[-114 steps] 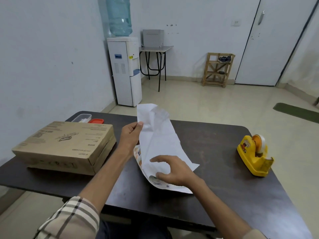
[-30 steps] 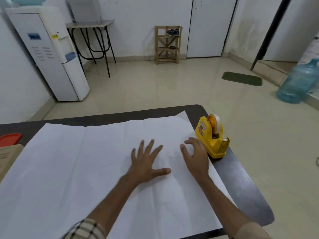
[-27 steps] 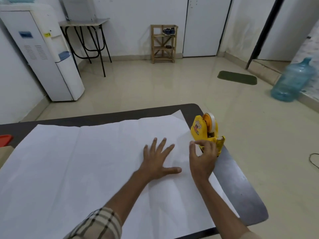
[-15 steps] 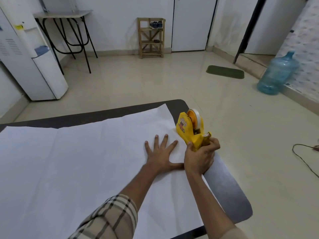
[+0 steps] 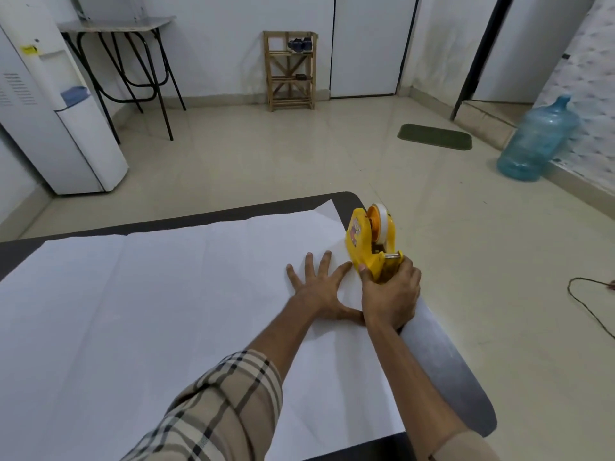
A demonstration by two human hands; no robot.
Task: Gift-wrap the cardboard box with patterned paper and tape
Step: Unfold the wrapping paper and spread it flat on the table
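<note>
Right hand (image 5: 391,296) grips the yellow tape dispenser (image 5: 367,239); the flat, spread left hand (image 5: 316,289) should pin the wrapping paper (image 5: 159,311) against shifting.

paper (image 5: 166,311) on table (image 5: 446,367), dispenser (image 5: 369,241) right

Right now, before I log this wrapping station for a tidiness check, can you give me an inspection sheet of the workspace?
Surface: dark table, mostly covered by the sheet; a bare strip shows at the right.
Job's things: wrapping paper spread flat, white side up; yellow tape dispenser by its right edge; the cardboard box is out of view.
Clutter: nothing seen.
Hands: left hand flat on the paper, fingers spread; right hand grips the dispenser's near end.
Cables: dark cord on the floor at right.
Surroundings: water cooler, folding table, wooden rack, green mat, blue water jug.
</note>
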